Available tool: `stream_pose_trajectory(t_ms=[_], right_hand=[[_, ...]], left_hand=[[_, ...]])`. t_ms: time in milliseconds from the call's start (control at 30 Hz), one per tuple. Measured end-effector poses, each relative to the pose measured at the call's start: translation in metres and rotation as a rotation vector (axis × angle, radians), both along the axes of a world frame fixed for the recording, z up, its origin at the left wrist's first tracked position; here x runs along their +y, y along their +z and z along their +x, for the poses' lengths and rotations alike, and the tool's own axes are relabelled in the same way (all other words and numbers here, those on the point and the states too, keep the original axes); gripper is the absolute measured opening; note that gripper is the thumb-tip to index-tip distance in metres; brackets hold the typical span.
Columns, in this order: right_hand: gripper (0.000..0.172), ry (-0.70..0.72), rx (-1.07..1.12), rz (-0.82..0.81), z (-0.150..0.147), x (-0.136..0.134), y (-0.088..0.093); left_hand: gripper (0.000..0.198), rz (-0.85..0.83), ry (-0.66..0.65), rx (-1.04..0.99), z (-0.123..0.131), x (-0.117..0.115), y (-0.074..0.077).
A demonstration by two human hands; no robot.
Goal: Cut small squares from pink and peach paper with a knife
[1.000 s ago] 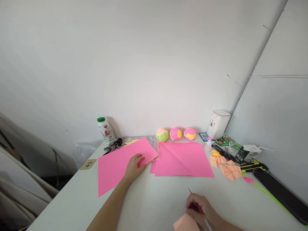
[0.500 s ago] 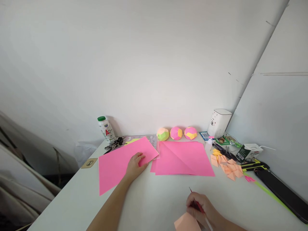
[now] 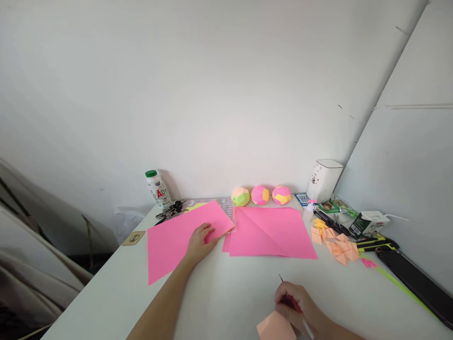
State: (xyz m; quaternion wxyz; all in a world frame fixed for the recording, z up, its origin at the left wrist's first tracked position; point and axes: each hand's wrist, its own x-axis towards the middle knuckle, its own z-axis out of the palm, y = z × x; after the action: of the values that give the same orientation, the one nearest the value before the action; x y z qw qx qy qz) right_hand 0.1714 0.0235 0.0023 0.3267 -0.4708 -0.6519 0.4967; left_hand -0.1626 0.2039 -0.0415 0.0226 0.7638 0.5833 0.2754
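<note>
My left hand [image 3: 200,242] lies on a tilted pink paper sheet [image 3: 173,238] at the left of the white table [image 3: 230,297], fingers curled at the sheet's right part. Near the front edge, my right hand [image 3: 295,304] is closed round a thin red pen [image 3: 287,293] whose tip points up and left. A small peach paper square [image 3: 275,327] lies under and just left of that hand. A stack of pink sheets [image 3: 271,232] with a diagonal crease rests in the middle, between the two hands and farther back.
Three folded paper balls [image 3: 261,195] stand along the wall, with a green-capped bottle [image 3: 157,189] and keys [image 3: 170,210] at left. A white box [image 3: 323,180], peach paper pieces [image 3: 336,244], a small carton [image 3: 366,224], a cutter and a dark flat case [image 3: 417,283] crowd the right side.
Nothing has moved apart from a slight shift of the camera; both hands keep their places.
</note>
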Motion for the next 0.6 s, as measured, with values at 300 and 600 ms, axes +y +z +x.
stream_pose_trajectory(t_ms=[300,600], right_hand=[[0.021,0.014,0.021,0.028,0.001,0.001,-0.006],[0.019,0.020,-0.001,0.049,0.000,0.000,-0.003]], left_hand=[[0.030,0.088,-0.030,0.079,0.006,-0.004,0.001],[0.028,0.081,-0.043,0.096,0.009,-0.008,0.004]])
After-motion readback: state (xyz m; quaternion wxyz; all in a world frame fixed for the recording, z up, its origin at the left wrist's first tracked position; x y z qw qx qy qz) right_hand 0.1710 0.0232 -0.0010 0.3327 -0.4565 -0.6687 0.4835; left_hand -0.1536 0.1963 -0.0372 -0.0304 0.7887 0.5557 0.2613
